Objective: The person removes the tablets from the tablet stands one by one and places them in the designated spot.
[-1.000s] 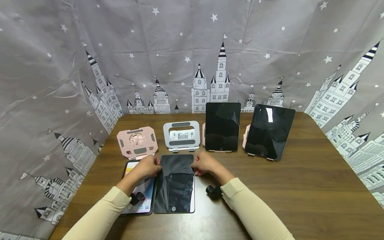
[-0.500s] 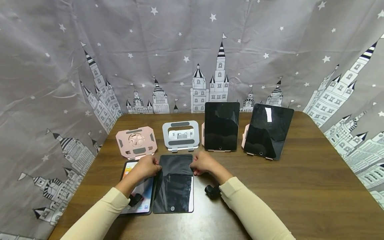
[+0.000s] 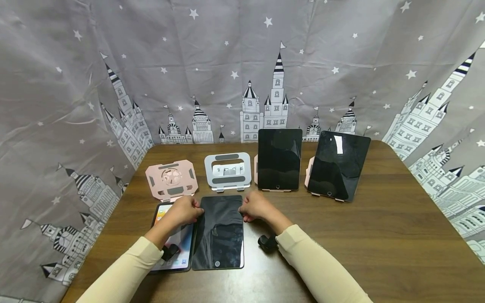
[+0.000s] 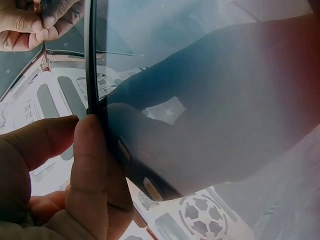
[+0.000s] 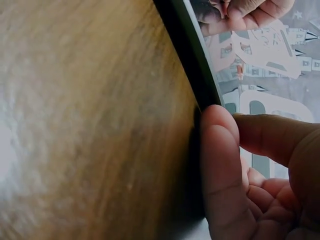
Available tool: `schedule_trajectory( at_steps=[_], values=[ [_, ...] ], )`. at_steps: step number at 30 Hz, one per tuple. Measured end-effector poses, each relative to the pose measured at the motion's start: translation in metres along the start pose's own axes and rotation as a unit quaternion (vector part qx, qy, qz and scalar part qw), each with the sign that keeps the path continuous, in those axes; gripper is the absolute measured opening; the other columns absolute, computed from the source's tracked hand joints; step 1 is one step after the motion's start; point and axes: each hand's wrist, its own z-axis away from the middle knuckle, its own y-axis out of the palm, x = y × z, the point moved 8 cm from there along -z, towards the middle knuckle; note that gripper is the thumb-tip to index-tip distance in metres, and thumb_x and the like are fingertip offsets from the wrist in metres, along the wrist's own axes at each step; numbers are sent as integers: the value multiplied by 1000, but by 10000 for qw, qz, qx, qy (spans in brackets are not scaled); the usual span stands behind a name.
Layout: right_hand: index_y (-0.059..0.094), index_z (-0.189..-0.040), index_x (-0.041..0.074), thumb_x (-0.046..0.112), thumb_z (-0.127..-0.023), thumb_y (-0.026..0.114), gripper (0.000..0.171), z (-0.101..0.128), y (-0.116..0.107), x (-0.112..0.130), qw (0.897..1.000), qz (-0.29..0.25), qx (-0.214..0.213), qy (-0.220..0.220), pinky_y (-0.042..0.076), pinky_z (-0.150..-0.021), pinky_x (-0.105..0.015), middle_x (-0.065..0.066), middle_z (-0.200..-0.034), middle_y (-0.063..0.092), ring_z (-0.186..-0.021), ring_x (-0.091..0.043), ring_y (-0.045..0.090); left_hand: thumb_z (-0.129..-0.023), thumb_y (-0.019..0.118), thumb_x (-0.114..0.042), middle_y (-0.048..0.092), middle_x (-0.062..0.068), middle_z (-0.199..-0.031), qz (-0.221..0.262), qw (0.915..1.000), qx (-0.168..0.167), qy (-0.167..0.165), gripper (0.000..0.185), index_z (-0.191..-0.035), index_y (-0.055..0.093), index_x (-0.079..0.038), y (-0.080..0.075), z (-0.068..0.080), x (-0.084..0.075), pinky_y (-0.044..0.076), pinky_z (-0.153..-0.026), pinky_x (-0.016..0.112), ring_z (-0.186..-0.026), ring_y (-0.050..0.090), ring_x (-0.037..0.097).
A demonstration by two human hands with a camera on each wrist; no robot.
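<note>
In the head view a tablet with a dark screen and a round home button lies before me, its button end toward me. My left hand pinches its left edge near the far end with thumb and index finger. Opposite, my right hand pinches the right edge in the same way. The right wrist view shows the fingertips at the tablet's dark side edge, close over the wood. A second tablet with a lit screen lies directly left, partly hidden under my left forearm.
Behind the tablets stand a pink tablet stand and a white tablet stand. To their right, two dark tablets lean on pink stands, one upright and one angled. A grey curtain hangs behind the wooden table.
Both hands keep their hold at the tablet's edges. The bright reflection along the screen's lower right has shrunk to a thin line. The head view has shifted very slightly.
</note>
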Motion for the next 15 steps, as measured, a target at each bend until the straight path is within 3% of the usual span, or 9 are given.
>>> schedule_trajectory(
  at_steps=[15],
  values=[
    [51,-65,6,-5,-86,68,29,3,0,2,9997,125,-168,-121,48,-42,-20,-6,-52,57,-43,-9,55,-87,72,-8,53,7,-71,56,9999,118,51,20,-78,54,-5,1,2,-2,52,-53,28,-59,59,18]
  ],
)
